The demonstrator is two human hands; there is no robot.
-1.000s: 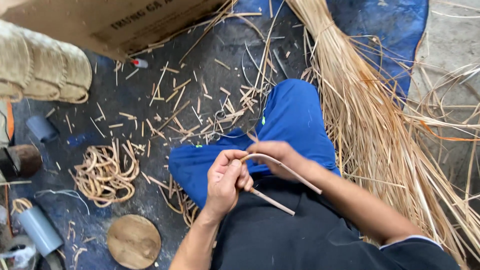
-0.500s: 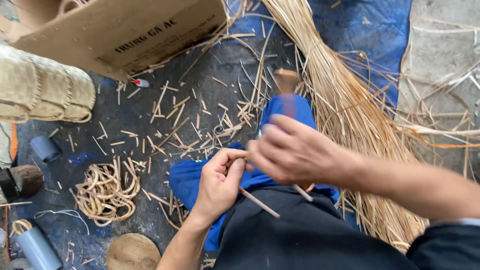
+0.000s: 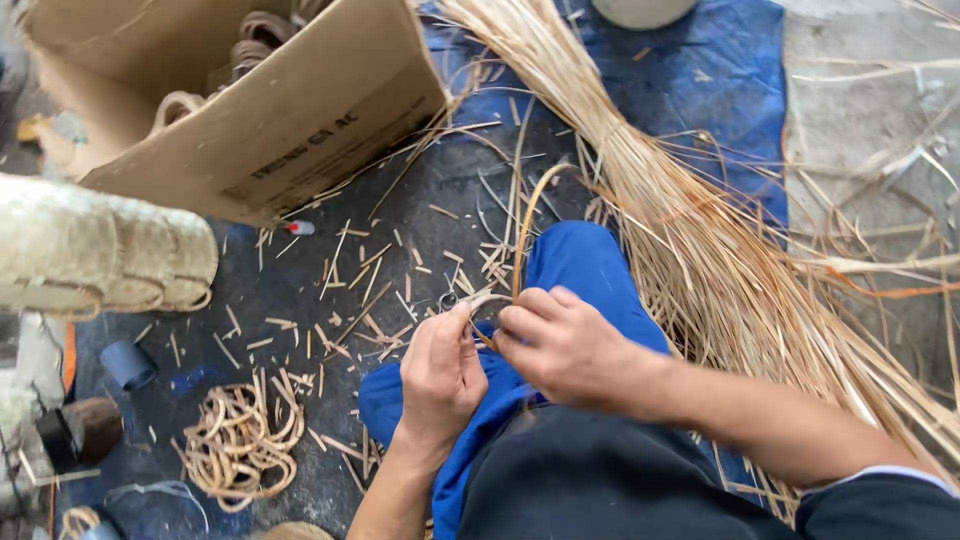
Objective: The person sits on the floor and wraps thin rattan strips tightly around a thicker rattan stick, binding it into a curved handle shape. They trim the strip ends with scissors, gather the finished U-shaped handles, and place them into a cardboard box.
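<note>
Head view: rattan strip [image 3: 522, 235] arcs up from both hands' grip.

Two hands [image 3: 500, 360], one cardboard box [image 3: 290, 130], one bundle of reeds [image 3: 700, 250], one pile of rattan rings [image 3: 240, 445]

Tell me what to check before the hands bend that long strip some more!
1. Both hands on the strip: ok. The left hand and right hand pinch the rattan strip where they meet.
2. Strip free to swing: ok. Its far end arcs up over the blue trouser leg, touching nothing I can see.
3. Strip unbroken: cannot tell. The part inside the fingers is hidden.
4. More material within reach: ok. The bundle of reeds lies right beside the leg.
5. Ground tidy: not ok. Cut scraps litter the floor.
6. Box out of the way: ok. The cardboard box sits apart, farther off.
</note>
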